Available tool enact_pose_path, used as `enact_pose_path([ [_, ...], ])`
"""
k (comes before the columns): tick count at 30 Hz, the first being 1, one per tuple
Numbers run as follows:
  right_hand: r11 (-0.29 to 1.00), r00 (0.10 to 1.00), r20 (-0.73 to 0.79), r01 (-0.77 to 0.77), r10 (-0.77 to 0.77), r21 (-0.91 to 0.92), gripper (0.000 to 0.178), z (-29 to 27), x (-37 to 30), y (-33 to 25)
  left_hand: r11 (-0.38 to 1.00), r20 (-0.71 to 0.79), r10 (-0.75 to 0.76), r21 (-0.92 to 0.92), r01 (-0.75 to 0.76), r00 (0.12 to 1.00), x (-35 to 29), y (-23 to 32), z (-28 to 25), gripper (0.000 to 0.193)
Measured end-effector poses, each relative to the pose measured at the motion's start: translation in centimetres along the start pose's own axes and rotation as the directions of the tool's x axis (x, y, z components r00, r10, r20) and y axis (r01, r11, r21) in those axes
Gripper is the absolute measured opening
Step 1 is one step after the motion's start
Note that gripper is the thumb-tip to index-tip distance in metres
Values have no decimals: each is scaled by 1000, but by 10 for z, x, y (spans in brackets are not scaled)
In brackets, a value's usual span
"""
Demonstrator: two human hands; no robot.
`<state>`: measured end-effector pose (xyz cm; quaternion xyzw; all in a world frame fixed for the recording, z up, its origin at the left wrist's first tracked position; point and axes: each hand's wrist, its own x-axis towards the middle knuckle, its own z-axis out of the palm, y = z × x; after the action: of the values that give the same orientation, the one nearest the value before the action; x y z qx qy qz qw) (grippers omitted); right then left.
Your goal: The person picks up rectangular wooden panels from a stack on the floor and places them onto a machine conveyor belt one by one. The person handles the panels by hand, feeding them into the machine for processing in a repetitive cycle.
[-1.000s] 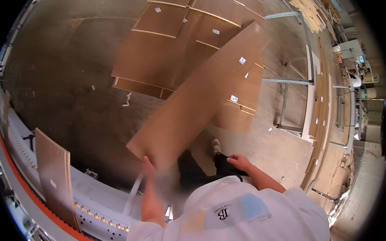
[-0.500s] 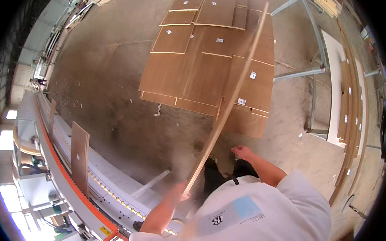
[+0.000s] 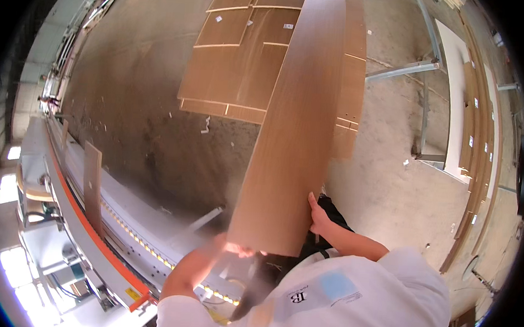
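Observation:
A long brown wood panel (image 3: 293, 124) stretches away from me, its broad face turned up and its far end over the stacked panels. My left hand (image 3: 238, 245) is closed on its near left corner, with the fingers partly under the end. On the right edge, not far from that end, my right hand (image 3: 318, 217) grips the panel; its thumb shows beside the edge and the other fingers are hidden beneath. Under the panel lies a stack of brown panels (image 3: 224, 83) with small white labels and pale edges.
Along my left runs a long machine with an orange rail (image 3: 89, 238) and a row of yellow rollers (image 3: 136, 235). A brown panel (image 3: 92, 185) stands upright in it. On the right are a grey metal frame (image 3: 403, 70) and long boards (image 3: 479, 132). Scraps (image 3: 206, 125) litter the floor.
The panel has turned from edge-on to broad face up. My right hand, free before, has come onto its right edge. My left hand has moved slightly left and up with the near end.

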<state>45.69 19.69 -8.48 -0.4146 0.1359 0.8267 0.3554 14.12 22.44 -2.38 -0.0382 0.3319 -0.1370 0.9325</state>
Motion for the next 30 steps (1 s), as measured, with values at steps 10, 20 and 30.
enact_pose_path([
  [10, 967, 982, -78, 155, -174, -204, 62, 73, -12, 4, 86, -582, 755, -367, -926, 301, 27, -108, 79, 76],
  [20, 587, 967, 19, -139, 254, -798, 65, 99, -40, 61, 74, -856, 497, 205, -976, -143, 2, -191, 51, 21],
  [30, -80, 982, -72, -58, 175, -995, 67, 71, -33, 14, -10, -917, 13, 399, -917, -399, -64, -382, -4, 42],
])
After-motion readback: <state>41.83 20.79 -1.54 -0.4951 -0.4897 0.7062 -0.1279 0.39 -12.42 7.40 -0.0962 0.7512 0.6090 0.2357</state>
